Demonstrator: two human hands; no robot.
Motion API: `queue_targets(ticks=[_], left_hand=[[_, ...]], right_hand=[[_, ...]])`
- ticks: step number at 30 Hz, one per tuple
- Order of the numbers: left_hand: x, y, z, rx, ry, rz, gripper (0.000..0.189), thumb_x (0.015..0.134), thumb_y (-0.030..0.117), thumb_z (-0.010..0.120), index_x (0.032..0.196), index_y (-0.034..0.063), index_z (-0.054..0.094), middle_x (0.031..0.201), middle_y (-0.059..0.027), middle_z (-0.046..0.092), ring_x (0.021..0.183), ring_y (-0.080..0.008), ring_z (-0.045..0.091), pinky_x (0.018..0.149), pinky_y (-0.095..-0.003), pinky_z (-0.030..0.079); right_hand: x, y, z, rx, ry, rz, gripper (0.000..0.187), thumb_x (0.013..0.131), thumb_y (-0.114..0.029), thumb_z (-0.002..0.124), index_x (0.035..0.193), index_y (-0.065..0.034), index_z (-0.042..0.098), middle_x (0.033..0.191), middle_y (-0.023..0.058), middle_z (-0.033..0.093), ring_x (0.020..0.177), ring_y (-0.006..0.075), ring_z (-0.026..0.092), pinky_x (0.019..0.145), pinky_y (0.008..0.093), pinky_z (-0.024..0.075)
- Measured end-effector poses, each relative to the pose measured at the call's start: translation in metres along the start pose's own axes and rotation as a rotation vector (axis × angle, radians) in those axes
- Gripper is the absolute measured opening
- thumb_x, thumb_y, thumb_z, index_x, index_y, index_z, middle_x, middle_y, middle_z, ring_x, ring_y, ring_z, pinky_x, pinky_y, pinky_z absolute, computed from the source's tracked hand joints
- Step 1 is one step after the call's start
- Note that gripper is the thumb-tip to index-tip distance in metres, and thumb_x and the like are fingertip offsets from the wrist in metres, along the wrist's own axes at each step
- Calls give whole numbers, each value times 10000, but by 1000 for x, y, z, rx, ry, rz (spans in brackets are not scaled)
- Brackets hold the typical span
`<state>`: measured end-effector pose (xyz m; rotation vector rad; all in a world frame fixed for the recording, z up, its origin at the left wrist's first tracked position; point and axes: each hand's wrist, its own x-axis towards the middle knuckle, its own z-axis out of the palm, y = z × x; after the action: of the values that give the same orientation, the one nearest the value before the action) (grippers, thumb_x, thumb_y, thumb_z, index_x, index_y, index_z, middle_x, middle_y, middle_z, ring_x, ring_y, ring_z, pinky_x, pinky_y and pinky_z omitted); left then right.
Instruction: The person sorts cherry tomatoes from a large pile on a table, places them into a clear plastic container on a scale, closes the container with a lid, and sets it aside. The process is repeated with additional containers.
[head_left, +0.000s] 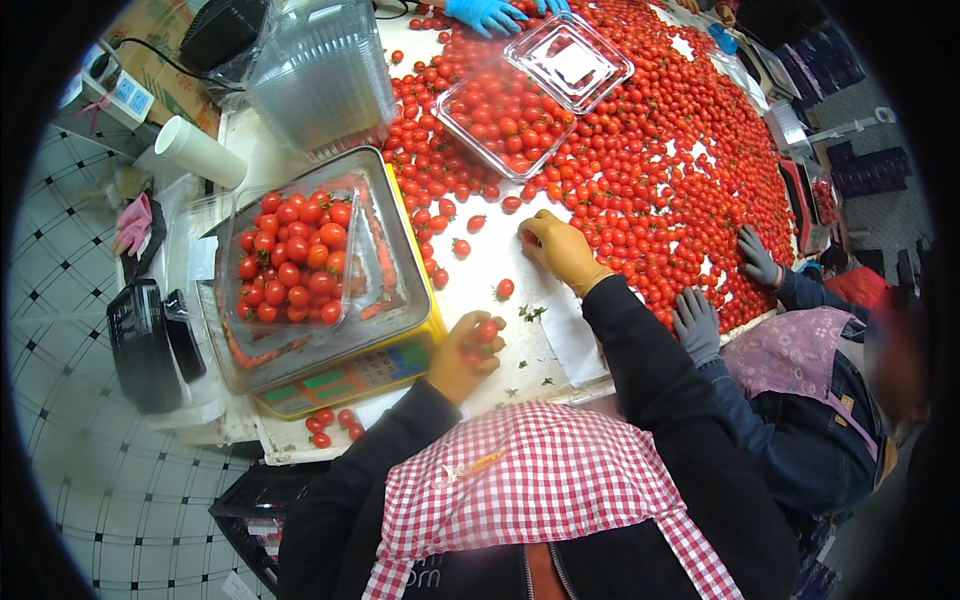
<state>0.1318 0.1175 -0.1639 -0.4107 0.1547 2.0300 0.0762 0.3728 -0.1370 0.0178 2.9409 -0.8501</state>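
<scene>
My left hand, in a yellow glove, is cupped palm up around cherry tomatoes beside the yellow scale. My right hand, gloved the same way, curls its fingers over a red cherry tomato at the near edge of the big tomato pile. On the scale's metal pan lies a clear plastic clamshell box with many tomatoes in it, its lid to the left. Farther off, a second lidded clamshell filled with tomatoes rests on the pile. One loose tomato lies between my hands.
Stacked clear clamshells and a white cylinder stand at the upper left. Several tomatoes lie below the scale. A co-worker's grey gloves touch the pile on the right; another person's blue gloves are at the top.
</scene>
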Motion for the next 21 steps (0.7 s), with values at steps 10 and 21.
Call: queue_targets(ticks=[10, 21], left_hand=[[-13, -13, 7, 184, 179, 36, 421, 969, 240, 561, 1340, 83, 438, 1208, -104, 546, 925, -160, 542, 632, -203, 415], [1, -5, 22, 65, 199, 30, 484, 1021, 419, 439, 1409, 129, 423, 1287, -87, 543, 1153, -217, 527, 828, -330, 469]], right_hand=[[-42, -41, 27, -21, -232, -100, 201, 828, -129, 677, 1021, -109, 626, 972, 68, 585, 820, 276, 647, 710, 348, 516], [-40, -70, -23, 960, -386, 280, 236, 892, -105, 666, 1112, -21, 640, 932, 32, 661, 861, 95, 639, 719, 243, 533]])
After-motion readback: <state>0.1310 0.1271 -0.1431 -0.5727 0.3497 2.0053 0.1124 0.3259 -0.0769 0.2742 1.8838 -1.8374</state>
